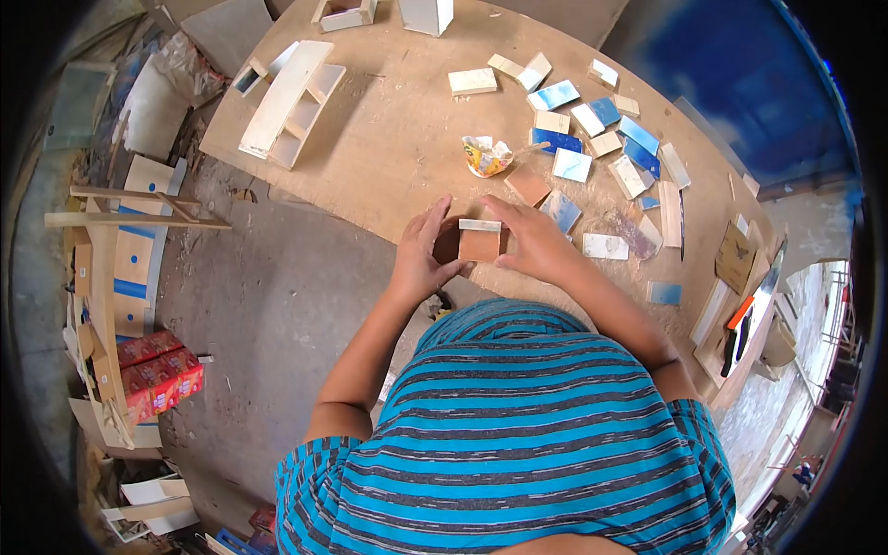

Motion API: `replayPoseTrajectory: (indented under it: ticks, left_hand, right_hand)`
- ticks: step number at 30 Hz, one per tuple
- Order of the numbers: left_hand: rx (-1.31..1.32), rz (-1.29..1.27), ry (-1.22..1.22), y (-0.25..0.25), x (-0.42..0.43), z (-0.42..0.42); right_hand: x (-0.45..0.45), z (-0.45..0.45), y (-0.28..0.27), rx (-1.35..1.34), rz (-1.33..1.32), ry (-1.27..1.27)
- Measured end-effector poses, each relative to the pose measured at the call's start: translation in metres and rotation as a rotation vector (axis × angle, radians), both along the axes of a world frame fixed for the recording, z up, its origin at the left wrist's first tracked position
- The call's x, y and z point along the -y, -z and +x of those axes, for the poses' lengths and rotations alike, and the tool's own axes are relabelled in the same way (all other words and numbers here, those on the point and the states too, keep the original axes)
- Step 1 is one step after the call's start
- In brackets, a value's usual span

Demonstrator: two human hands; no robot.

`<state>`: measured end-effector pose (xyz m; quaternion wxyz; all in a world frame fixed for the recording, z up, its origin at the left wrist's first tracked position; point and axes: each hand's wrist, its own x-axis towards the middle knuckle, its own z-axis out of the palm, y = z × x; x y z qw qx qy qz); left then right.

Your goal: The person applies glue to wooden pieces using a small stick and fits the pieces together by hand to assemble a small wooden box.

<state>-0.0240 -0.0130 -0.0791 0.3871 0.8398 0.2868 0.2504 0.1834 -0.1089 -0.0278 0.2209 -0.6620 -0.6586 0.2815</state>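
Right at the table edge (370, 208), left hand (421, 254) and right hand (539, 242) clasp a brown piece (480, 246); uneven squeezing could skew it!

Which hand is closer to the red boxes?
The left. The left hand is above and to the right of the red boxes in the picture; the right hand is farther right, beyond the wooden piece.

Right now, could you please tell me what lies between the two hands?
In the head view, a brown piece with a pale strip lies between the left hand and right hand.
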Motion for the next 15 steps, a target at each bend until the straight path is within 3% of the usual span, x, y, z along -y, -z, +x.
replayPoseTrajectory:
  ticks: [6,9,15]
  left_hand:
    - [-0.051,-0.006,0.031,-0.007,-0.005,0.001]
    - [-0.097,-0.001,0.054,-0.011,-0.008,0.002]
    - [-0.126,0.183,0.138,-0.010,-0.015,0.009]
  right_hand:
    - [-0.006,0.000,0.000,0.051,-0.052,-0.002]
    - [-0.007,-0.001,0.002,0.077,0.087,-0.020]
    - [-0.004,-0.002,0.002,0.029,0.030,-0.014]
